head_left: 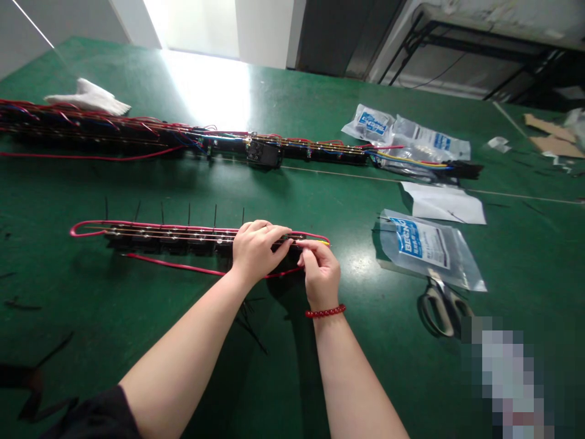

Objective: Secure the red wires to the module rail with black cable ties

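A narrow black strip point(173, 239) of wired modules lies before me, with several thin black cable ties standing up along its far side. Red wire point(86, 227) runs along it and loops past its left end; a loose length of red wire point(178, 264) lies along the near side. My left hand point(258, 249) is wrapped over the strip's right part, thumb and fingers pointing right. At the right end my right hand point(320, 265) is closed in a pinch beside the wires. Whatever its fingertips hold is too small and hidden to make out.
Behind lies a longer wired assembly point(228, 143) with a multicoloured cable. To the right are a labelled plastic bag point(434, 247), scissors point(441, 311), white paper point(443, 204) and more bags point(372, 125). A white glove point(89, 97) sits far left. Loose cable ties point(249, 326) lie near my forearms.
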A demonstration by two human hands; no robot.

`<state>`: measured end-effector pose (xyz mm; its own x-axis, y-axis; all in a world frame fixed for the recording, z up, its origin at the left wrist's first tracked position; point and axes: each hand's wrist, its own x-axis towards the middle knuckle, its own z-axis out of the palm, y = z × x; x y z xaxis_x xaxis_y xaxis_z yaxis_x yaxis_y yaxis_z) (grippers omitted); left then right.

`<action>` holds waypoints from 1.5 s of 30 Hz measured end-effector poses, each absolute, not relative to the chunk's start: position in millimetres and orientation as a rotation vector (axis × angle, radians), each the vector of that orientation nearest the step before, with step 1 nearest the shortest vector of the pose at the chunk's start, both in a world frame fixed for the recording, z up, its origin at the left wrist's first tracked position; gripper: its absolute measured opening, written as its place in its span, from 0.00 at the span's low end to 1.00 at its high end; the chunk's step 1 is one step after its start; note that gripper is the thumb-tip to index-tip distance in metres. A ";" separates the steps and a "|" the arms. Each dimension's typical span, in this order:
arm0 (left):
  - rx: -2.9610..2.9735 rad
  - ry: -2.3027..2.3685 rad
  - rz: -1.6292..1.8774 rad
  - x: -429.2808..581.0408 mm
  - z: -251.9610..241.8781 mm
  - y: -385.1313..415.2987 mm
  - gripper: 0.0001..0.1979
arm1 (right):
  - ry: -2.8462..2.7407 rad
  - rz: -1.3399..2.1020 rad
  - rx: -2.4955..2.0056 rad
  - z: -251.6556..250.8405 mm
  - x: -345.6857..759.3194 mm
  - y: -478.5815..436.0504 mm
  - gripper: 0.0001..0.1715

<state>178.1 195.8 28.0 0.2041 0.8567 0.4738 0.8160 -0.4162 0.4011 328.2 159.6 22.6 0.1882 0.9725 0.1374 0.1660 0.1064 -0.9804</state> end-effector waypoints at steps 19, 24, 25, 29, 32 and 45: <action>2.395 1.655 0.969 176.2 28.1 196.9 0.10 | -1.501 0.497 -1.654 8.7 361.7 177.6 0.20; 2.393 1.673 0.988 176.5 25.8 197.0 0.10 | -1.483 0.552 -1.597 14.2 358.6 175.4 0.21; 2.393 1.674 0.991 176.5 25.4 197.1 0.10 | -1.476 0.564 -1.591 15.1 358.2 175.2 0.21; 2.395 1.673 0.994 176.4 25.0 197.0 0.10 | -1.526 0.541 -1.587 16.8 356.1 174.8 0.15; 2.392 1.673 0.992 176.5 25.2 196.9 0.10 | -1.619 0.444 -1.583 17.2 354.0 174.0 0.14; 2.420 1.657 0.967 177.2 27.4 195.1 0.11 | -1.793 0.349 -1.612 11.0 352.9 174.3 0.22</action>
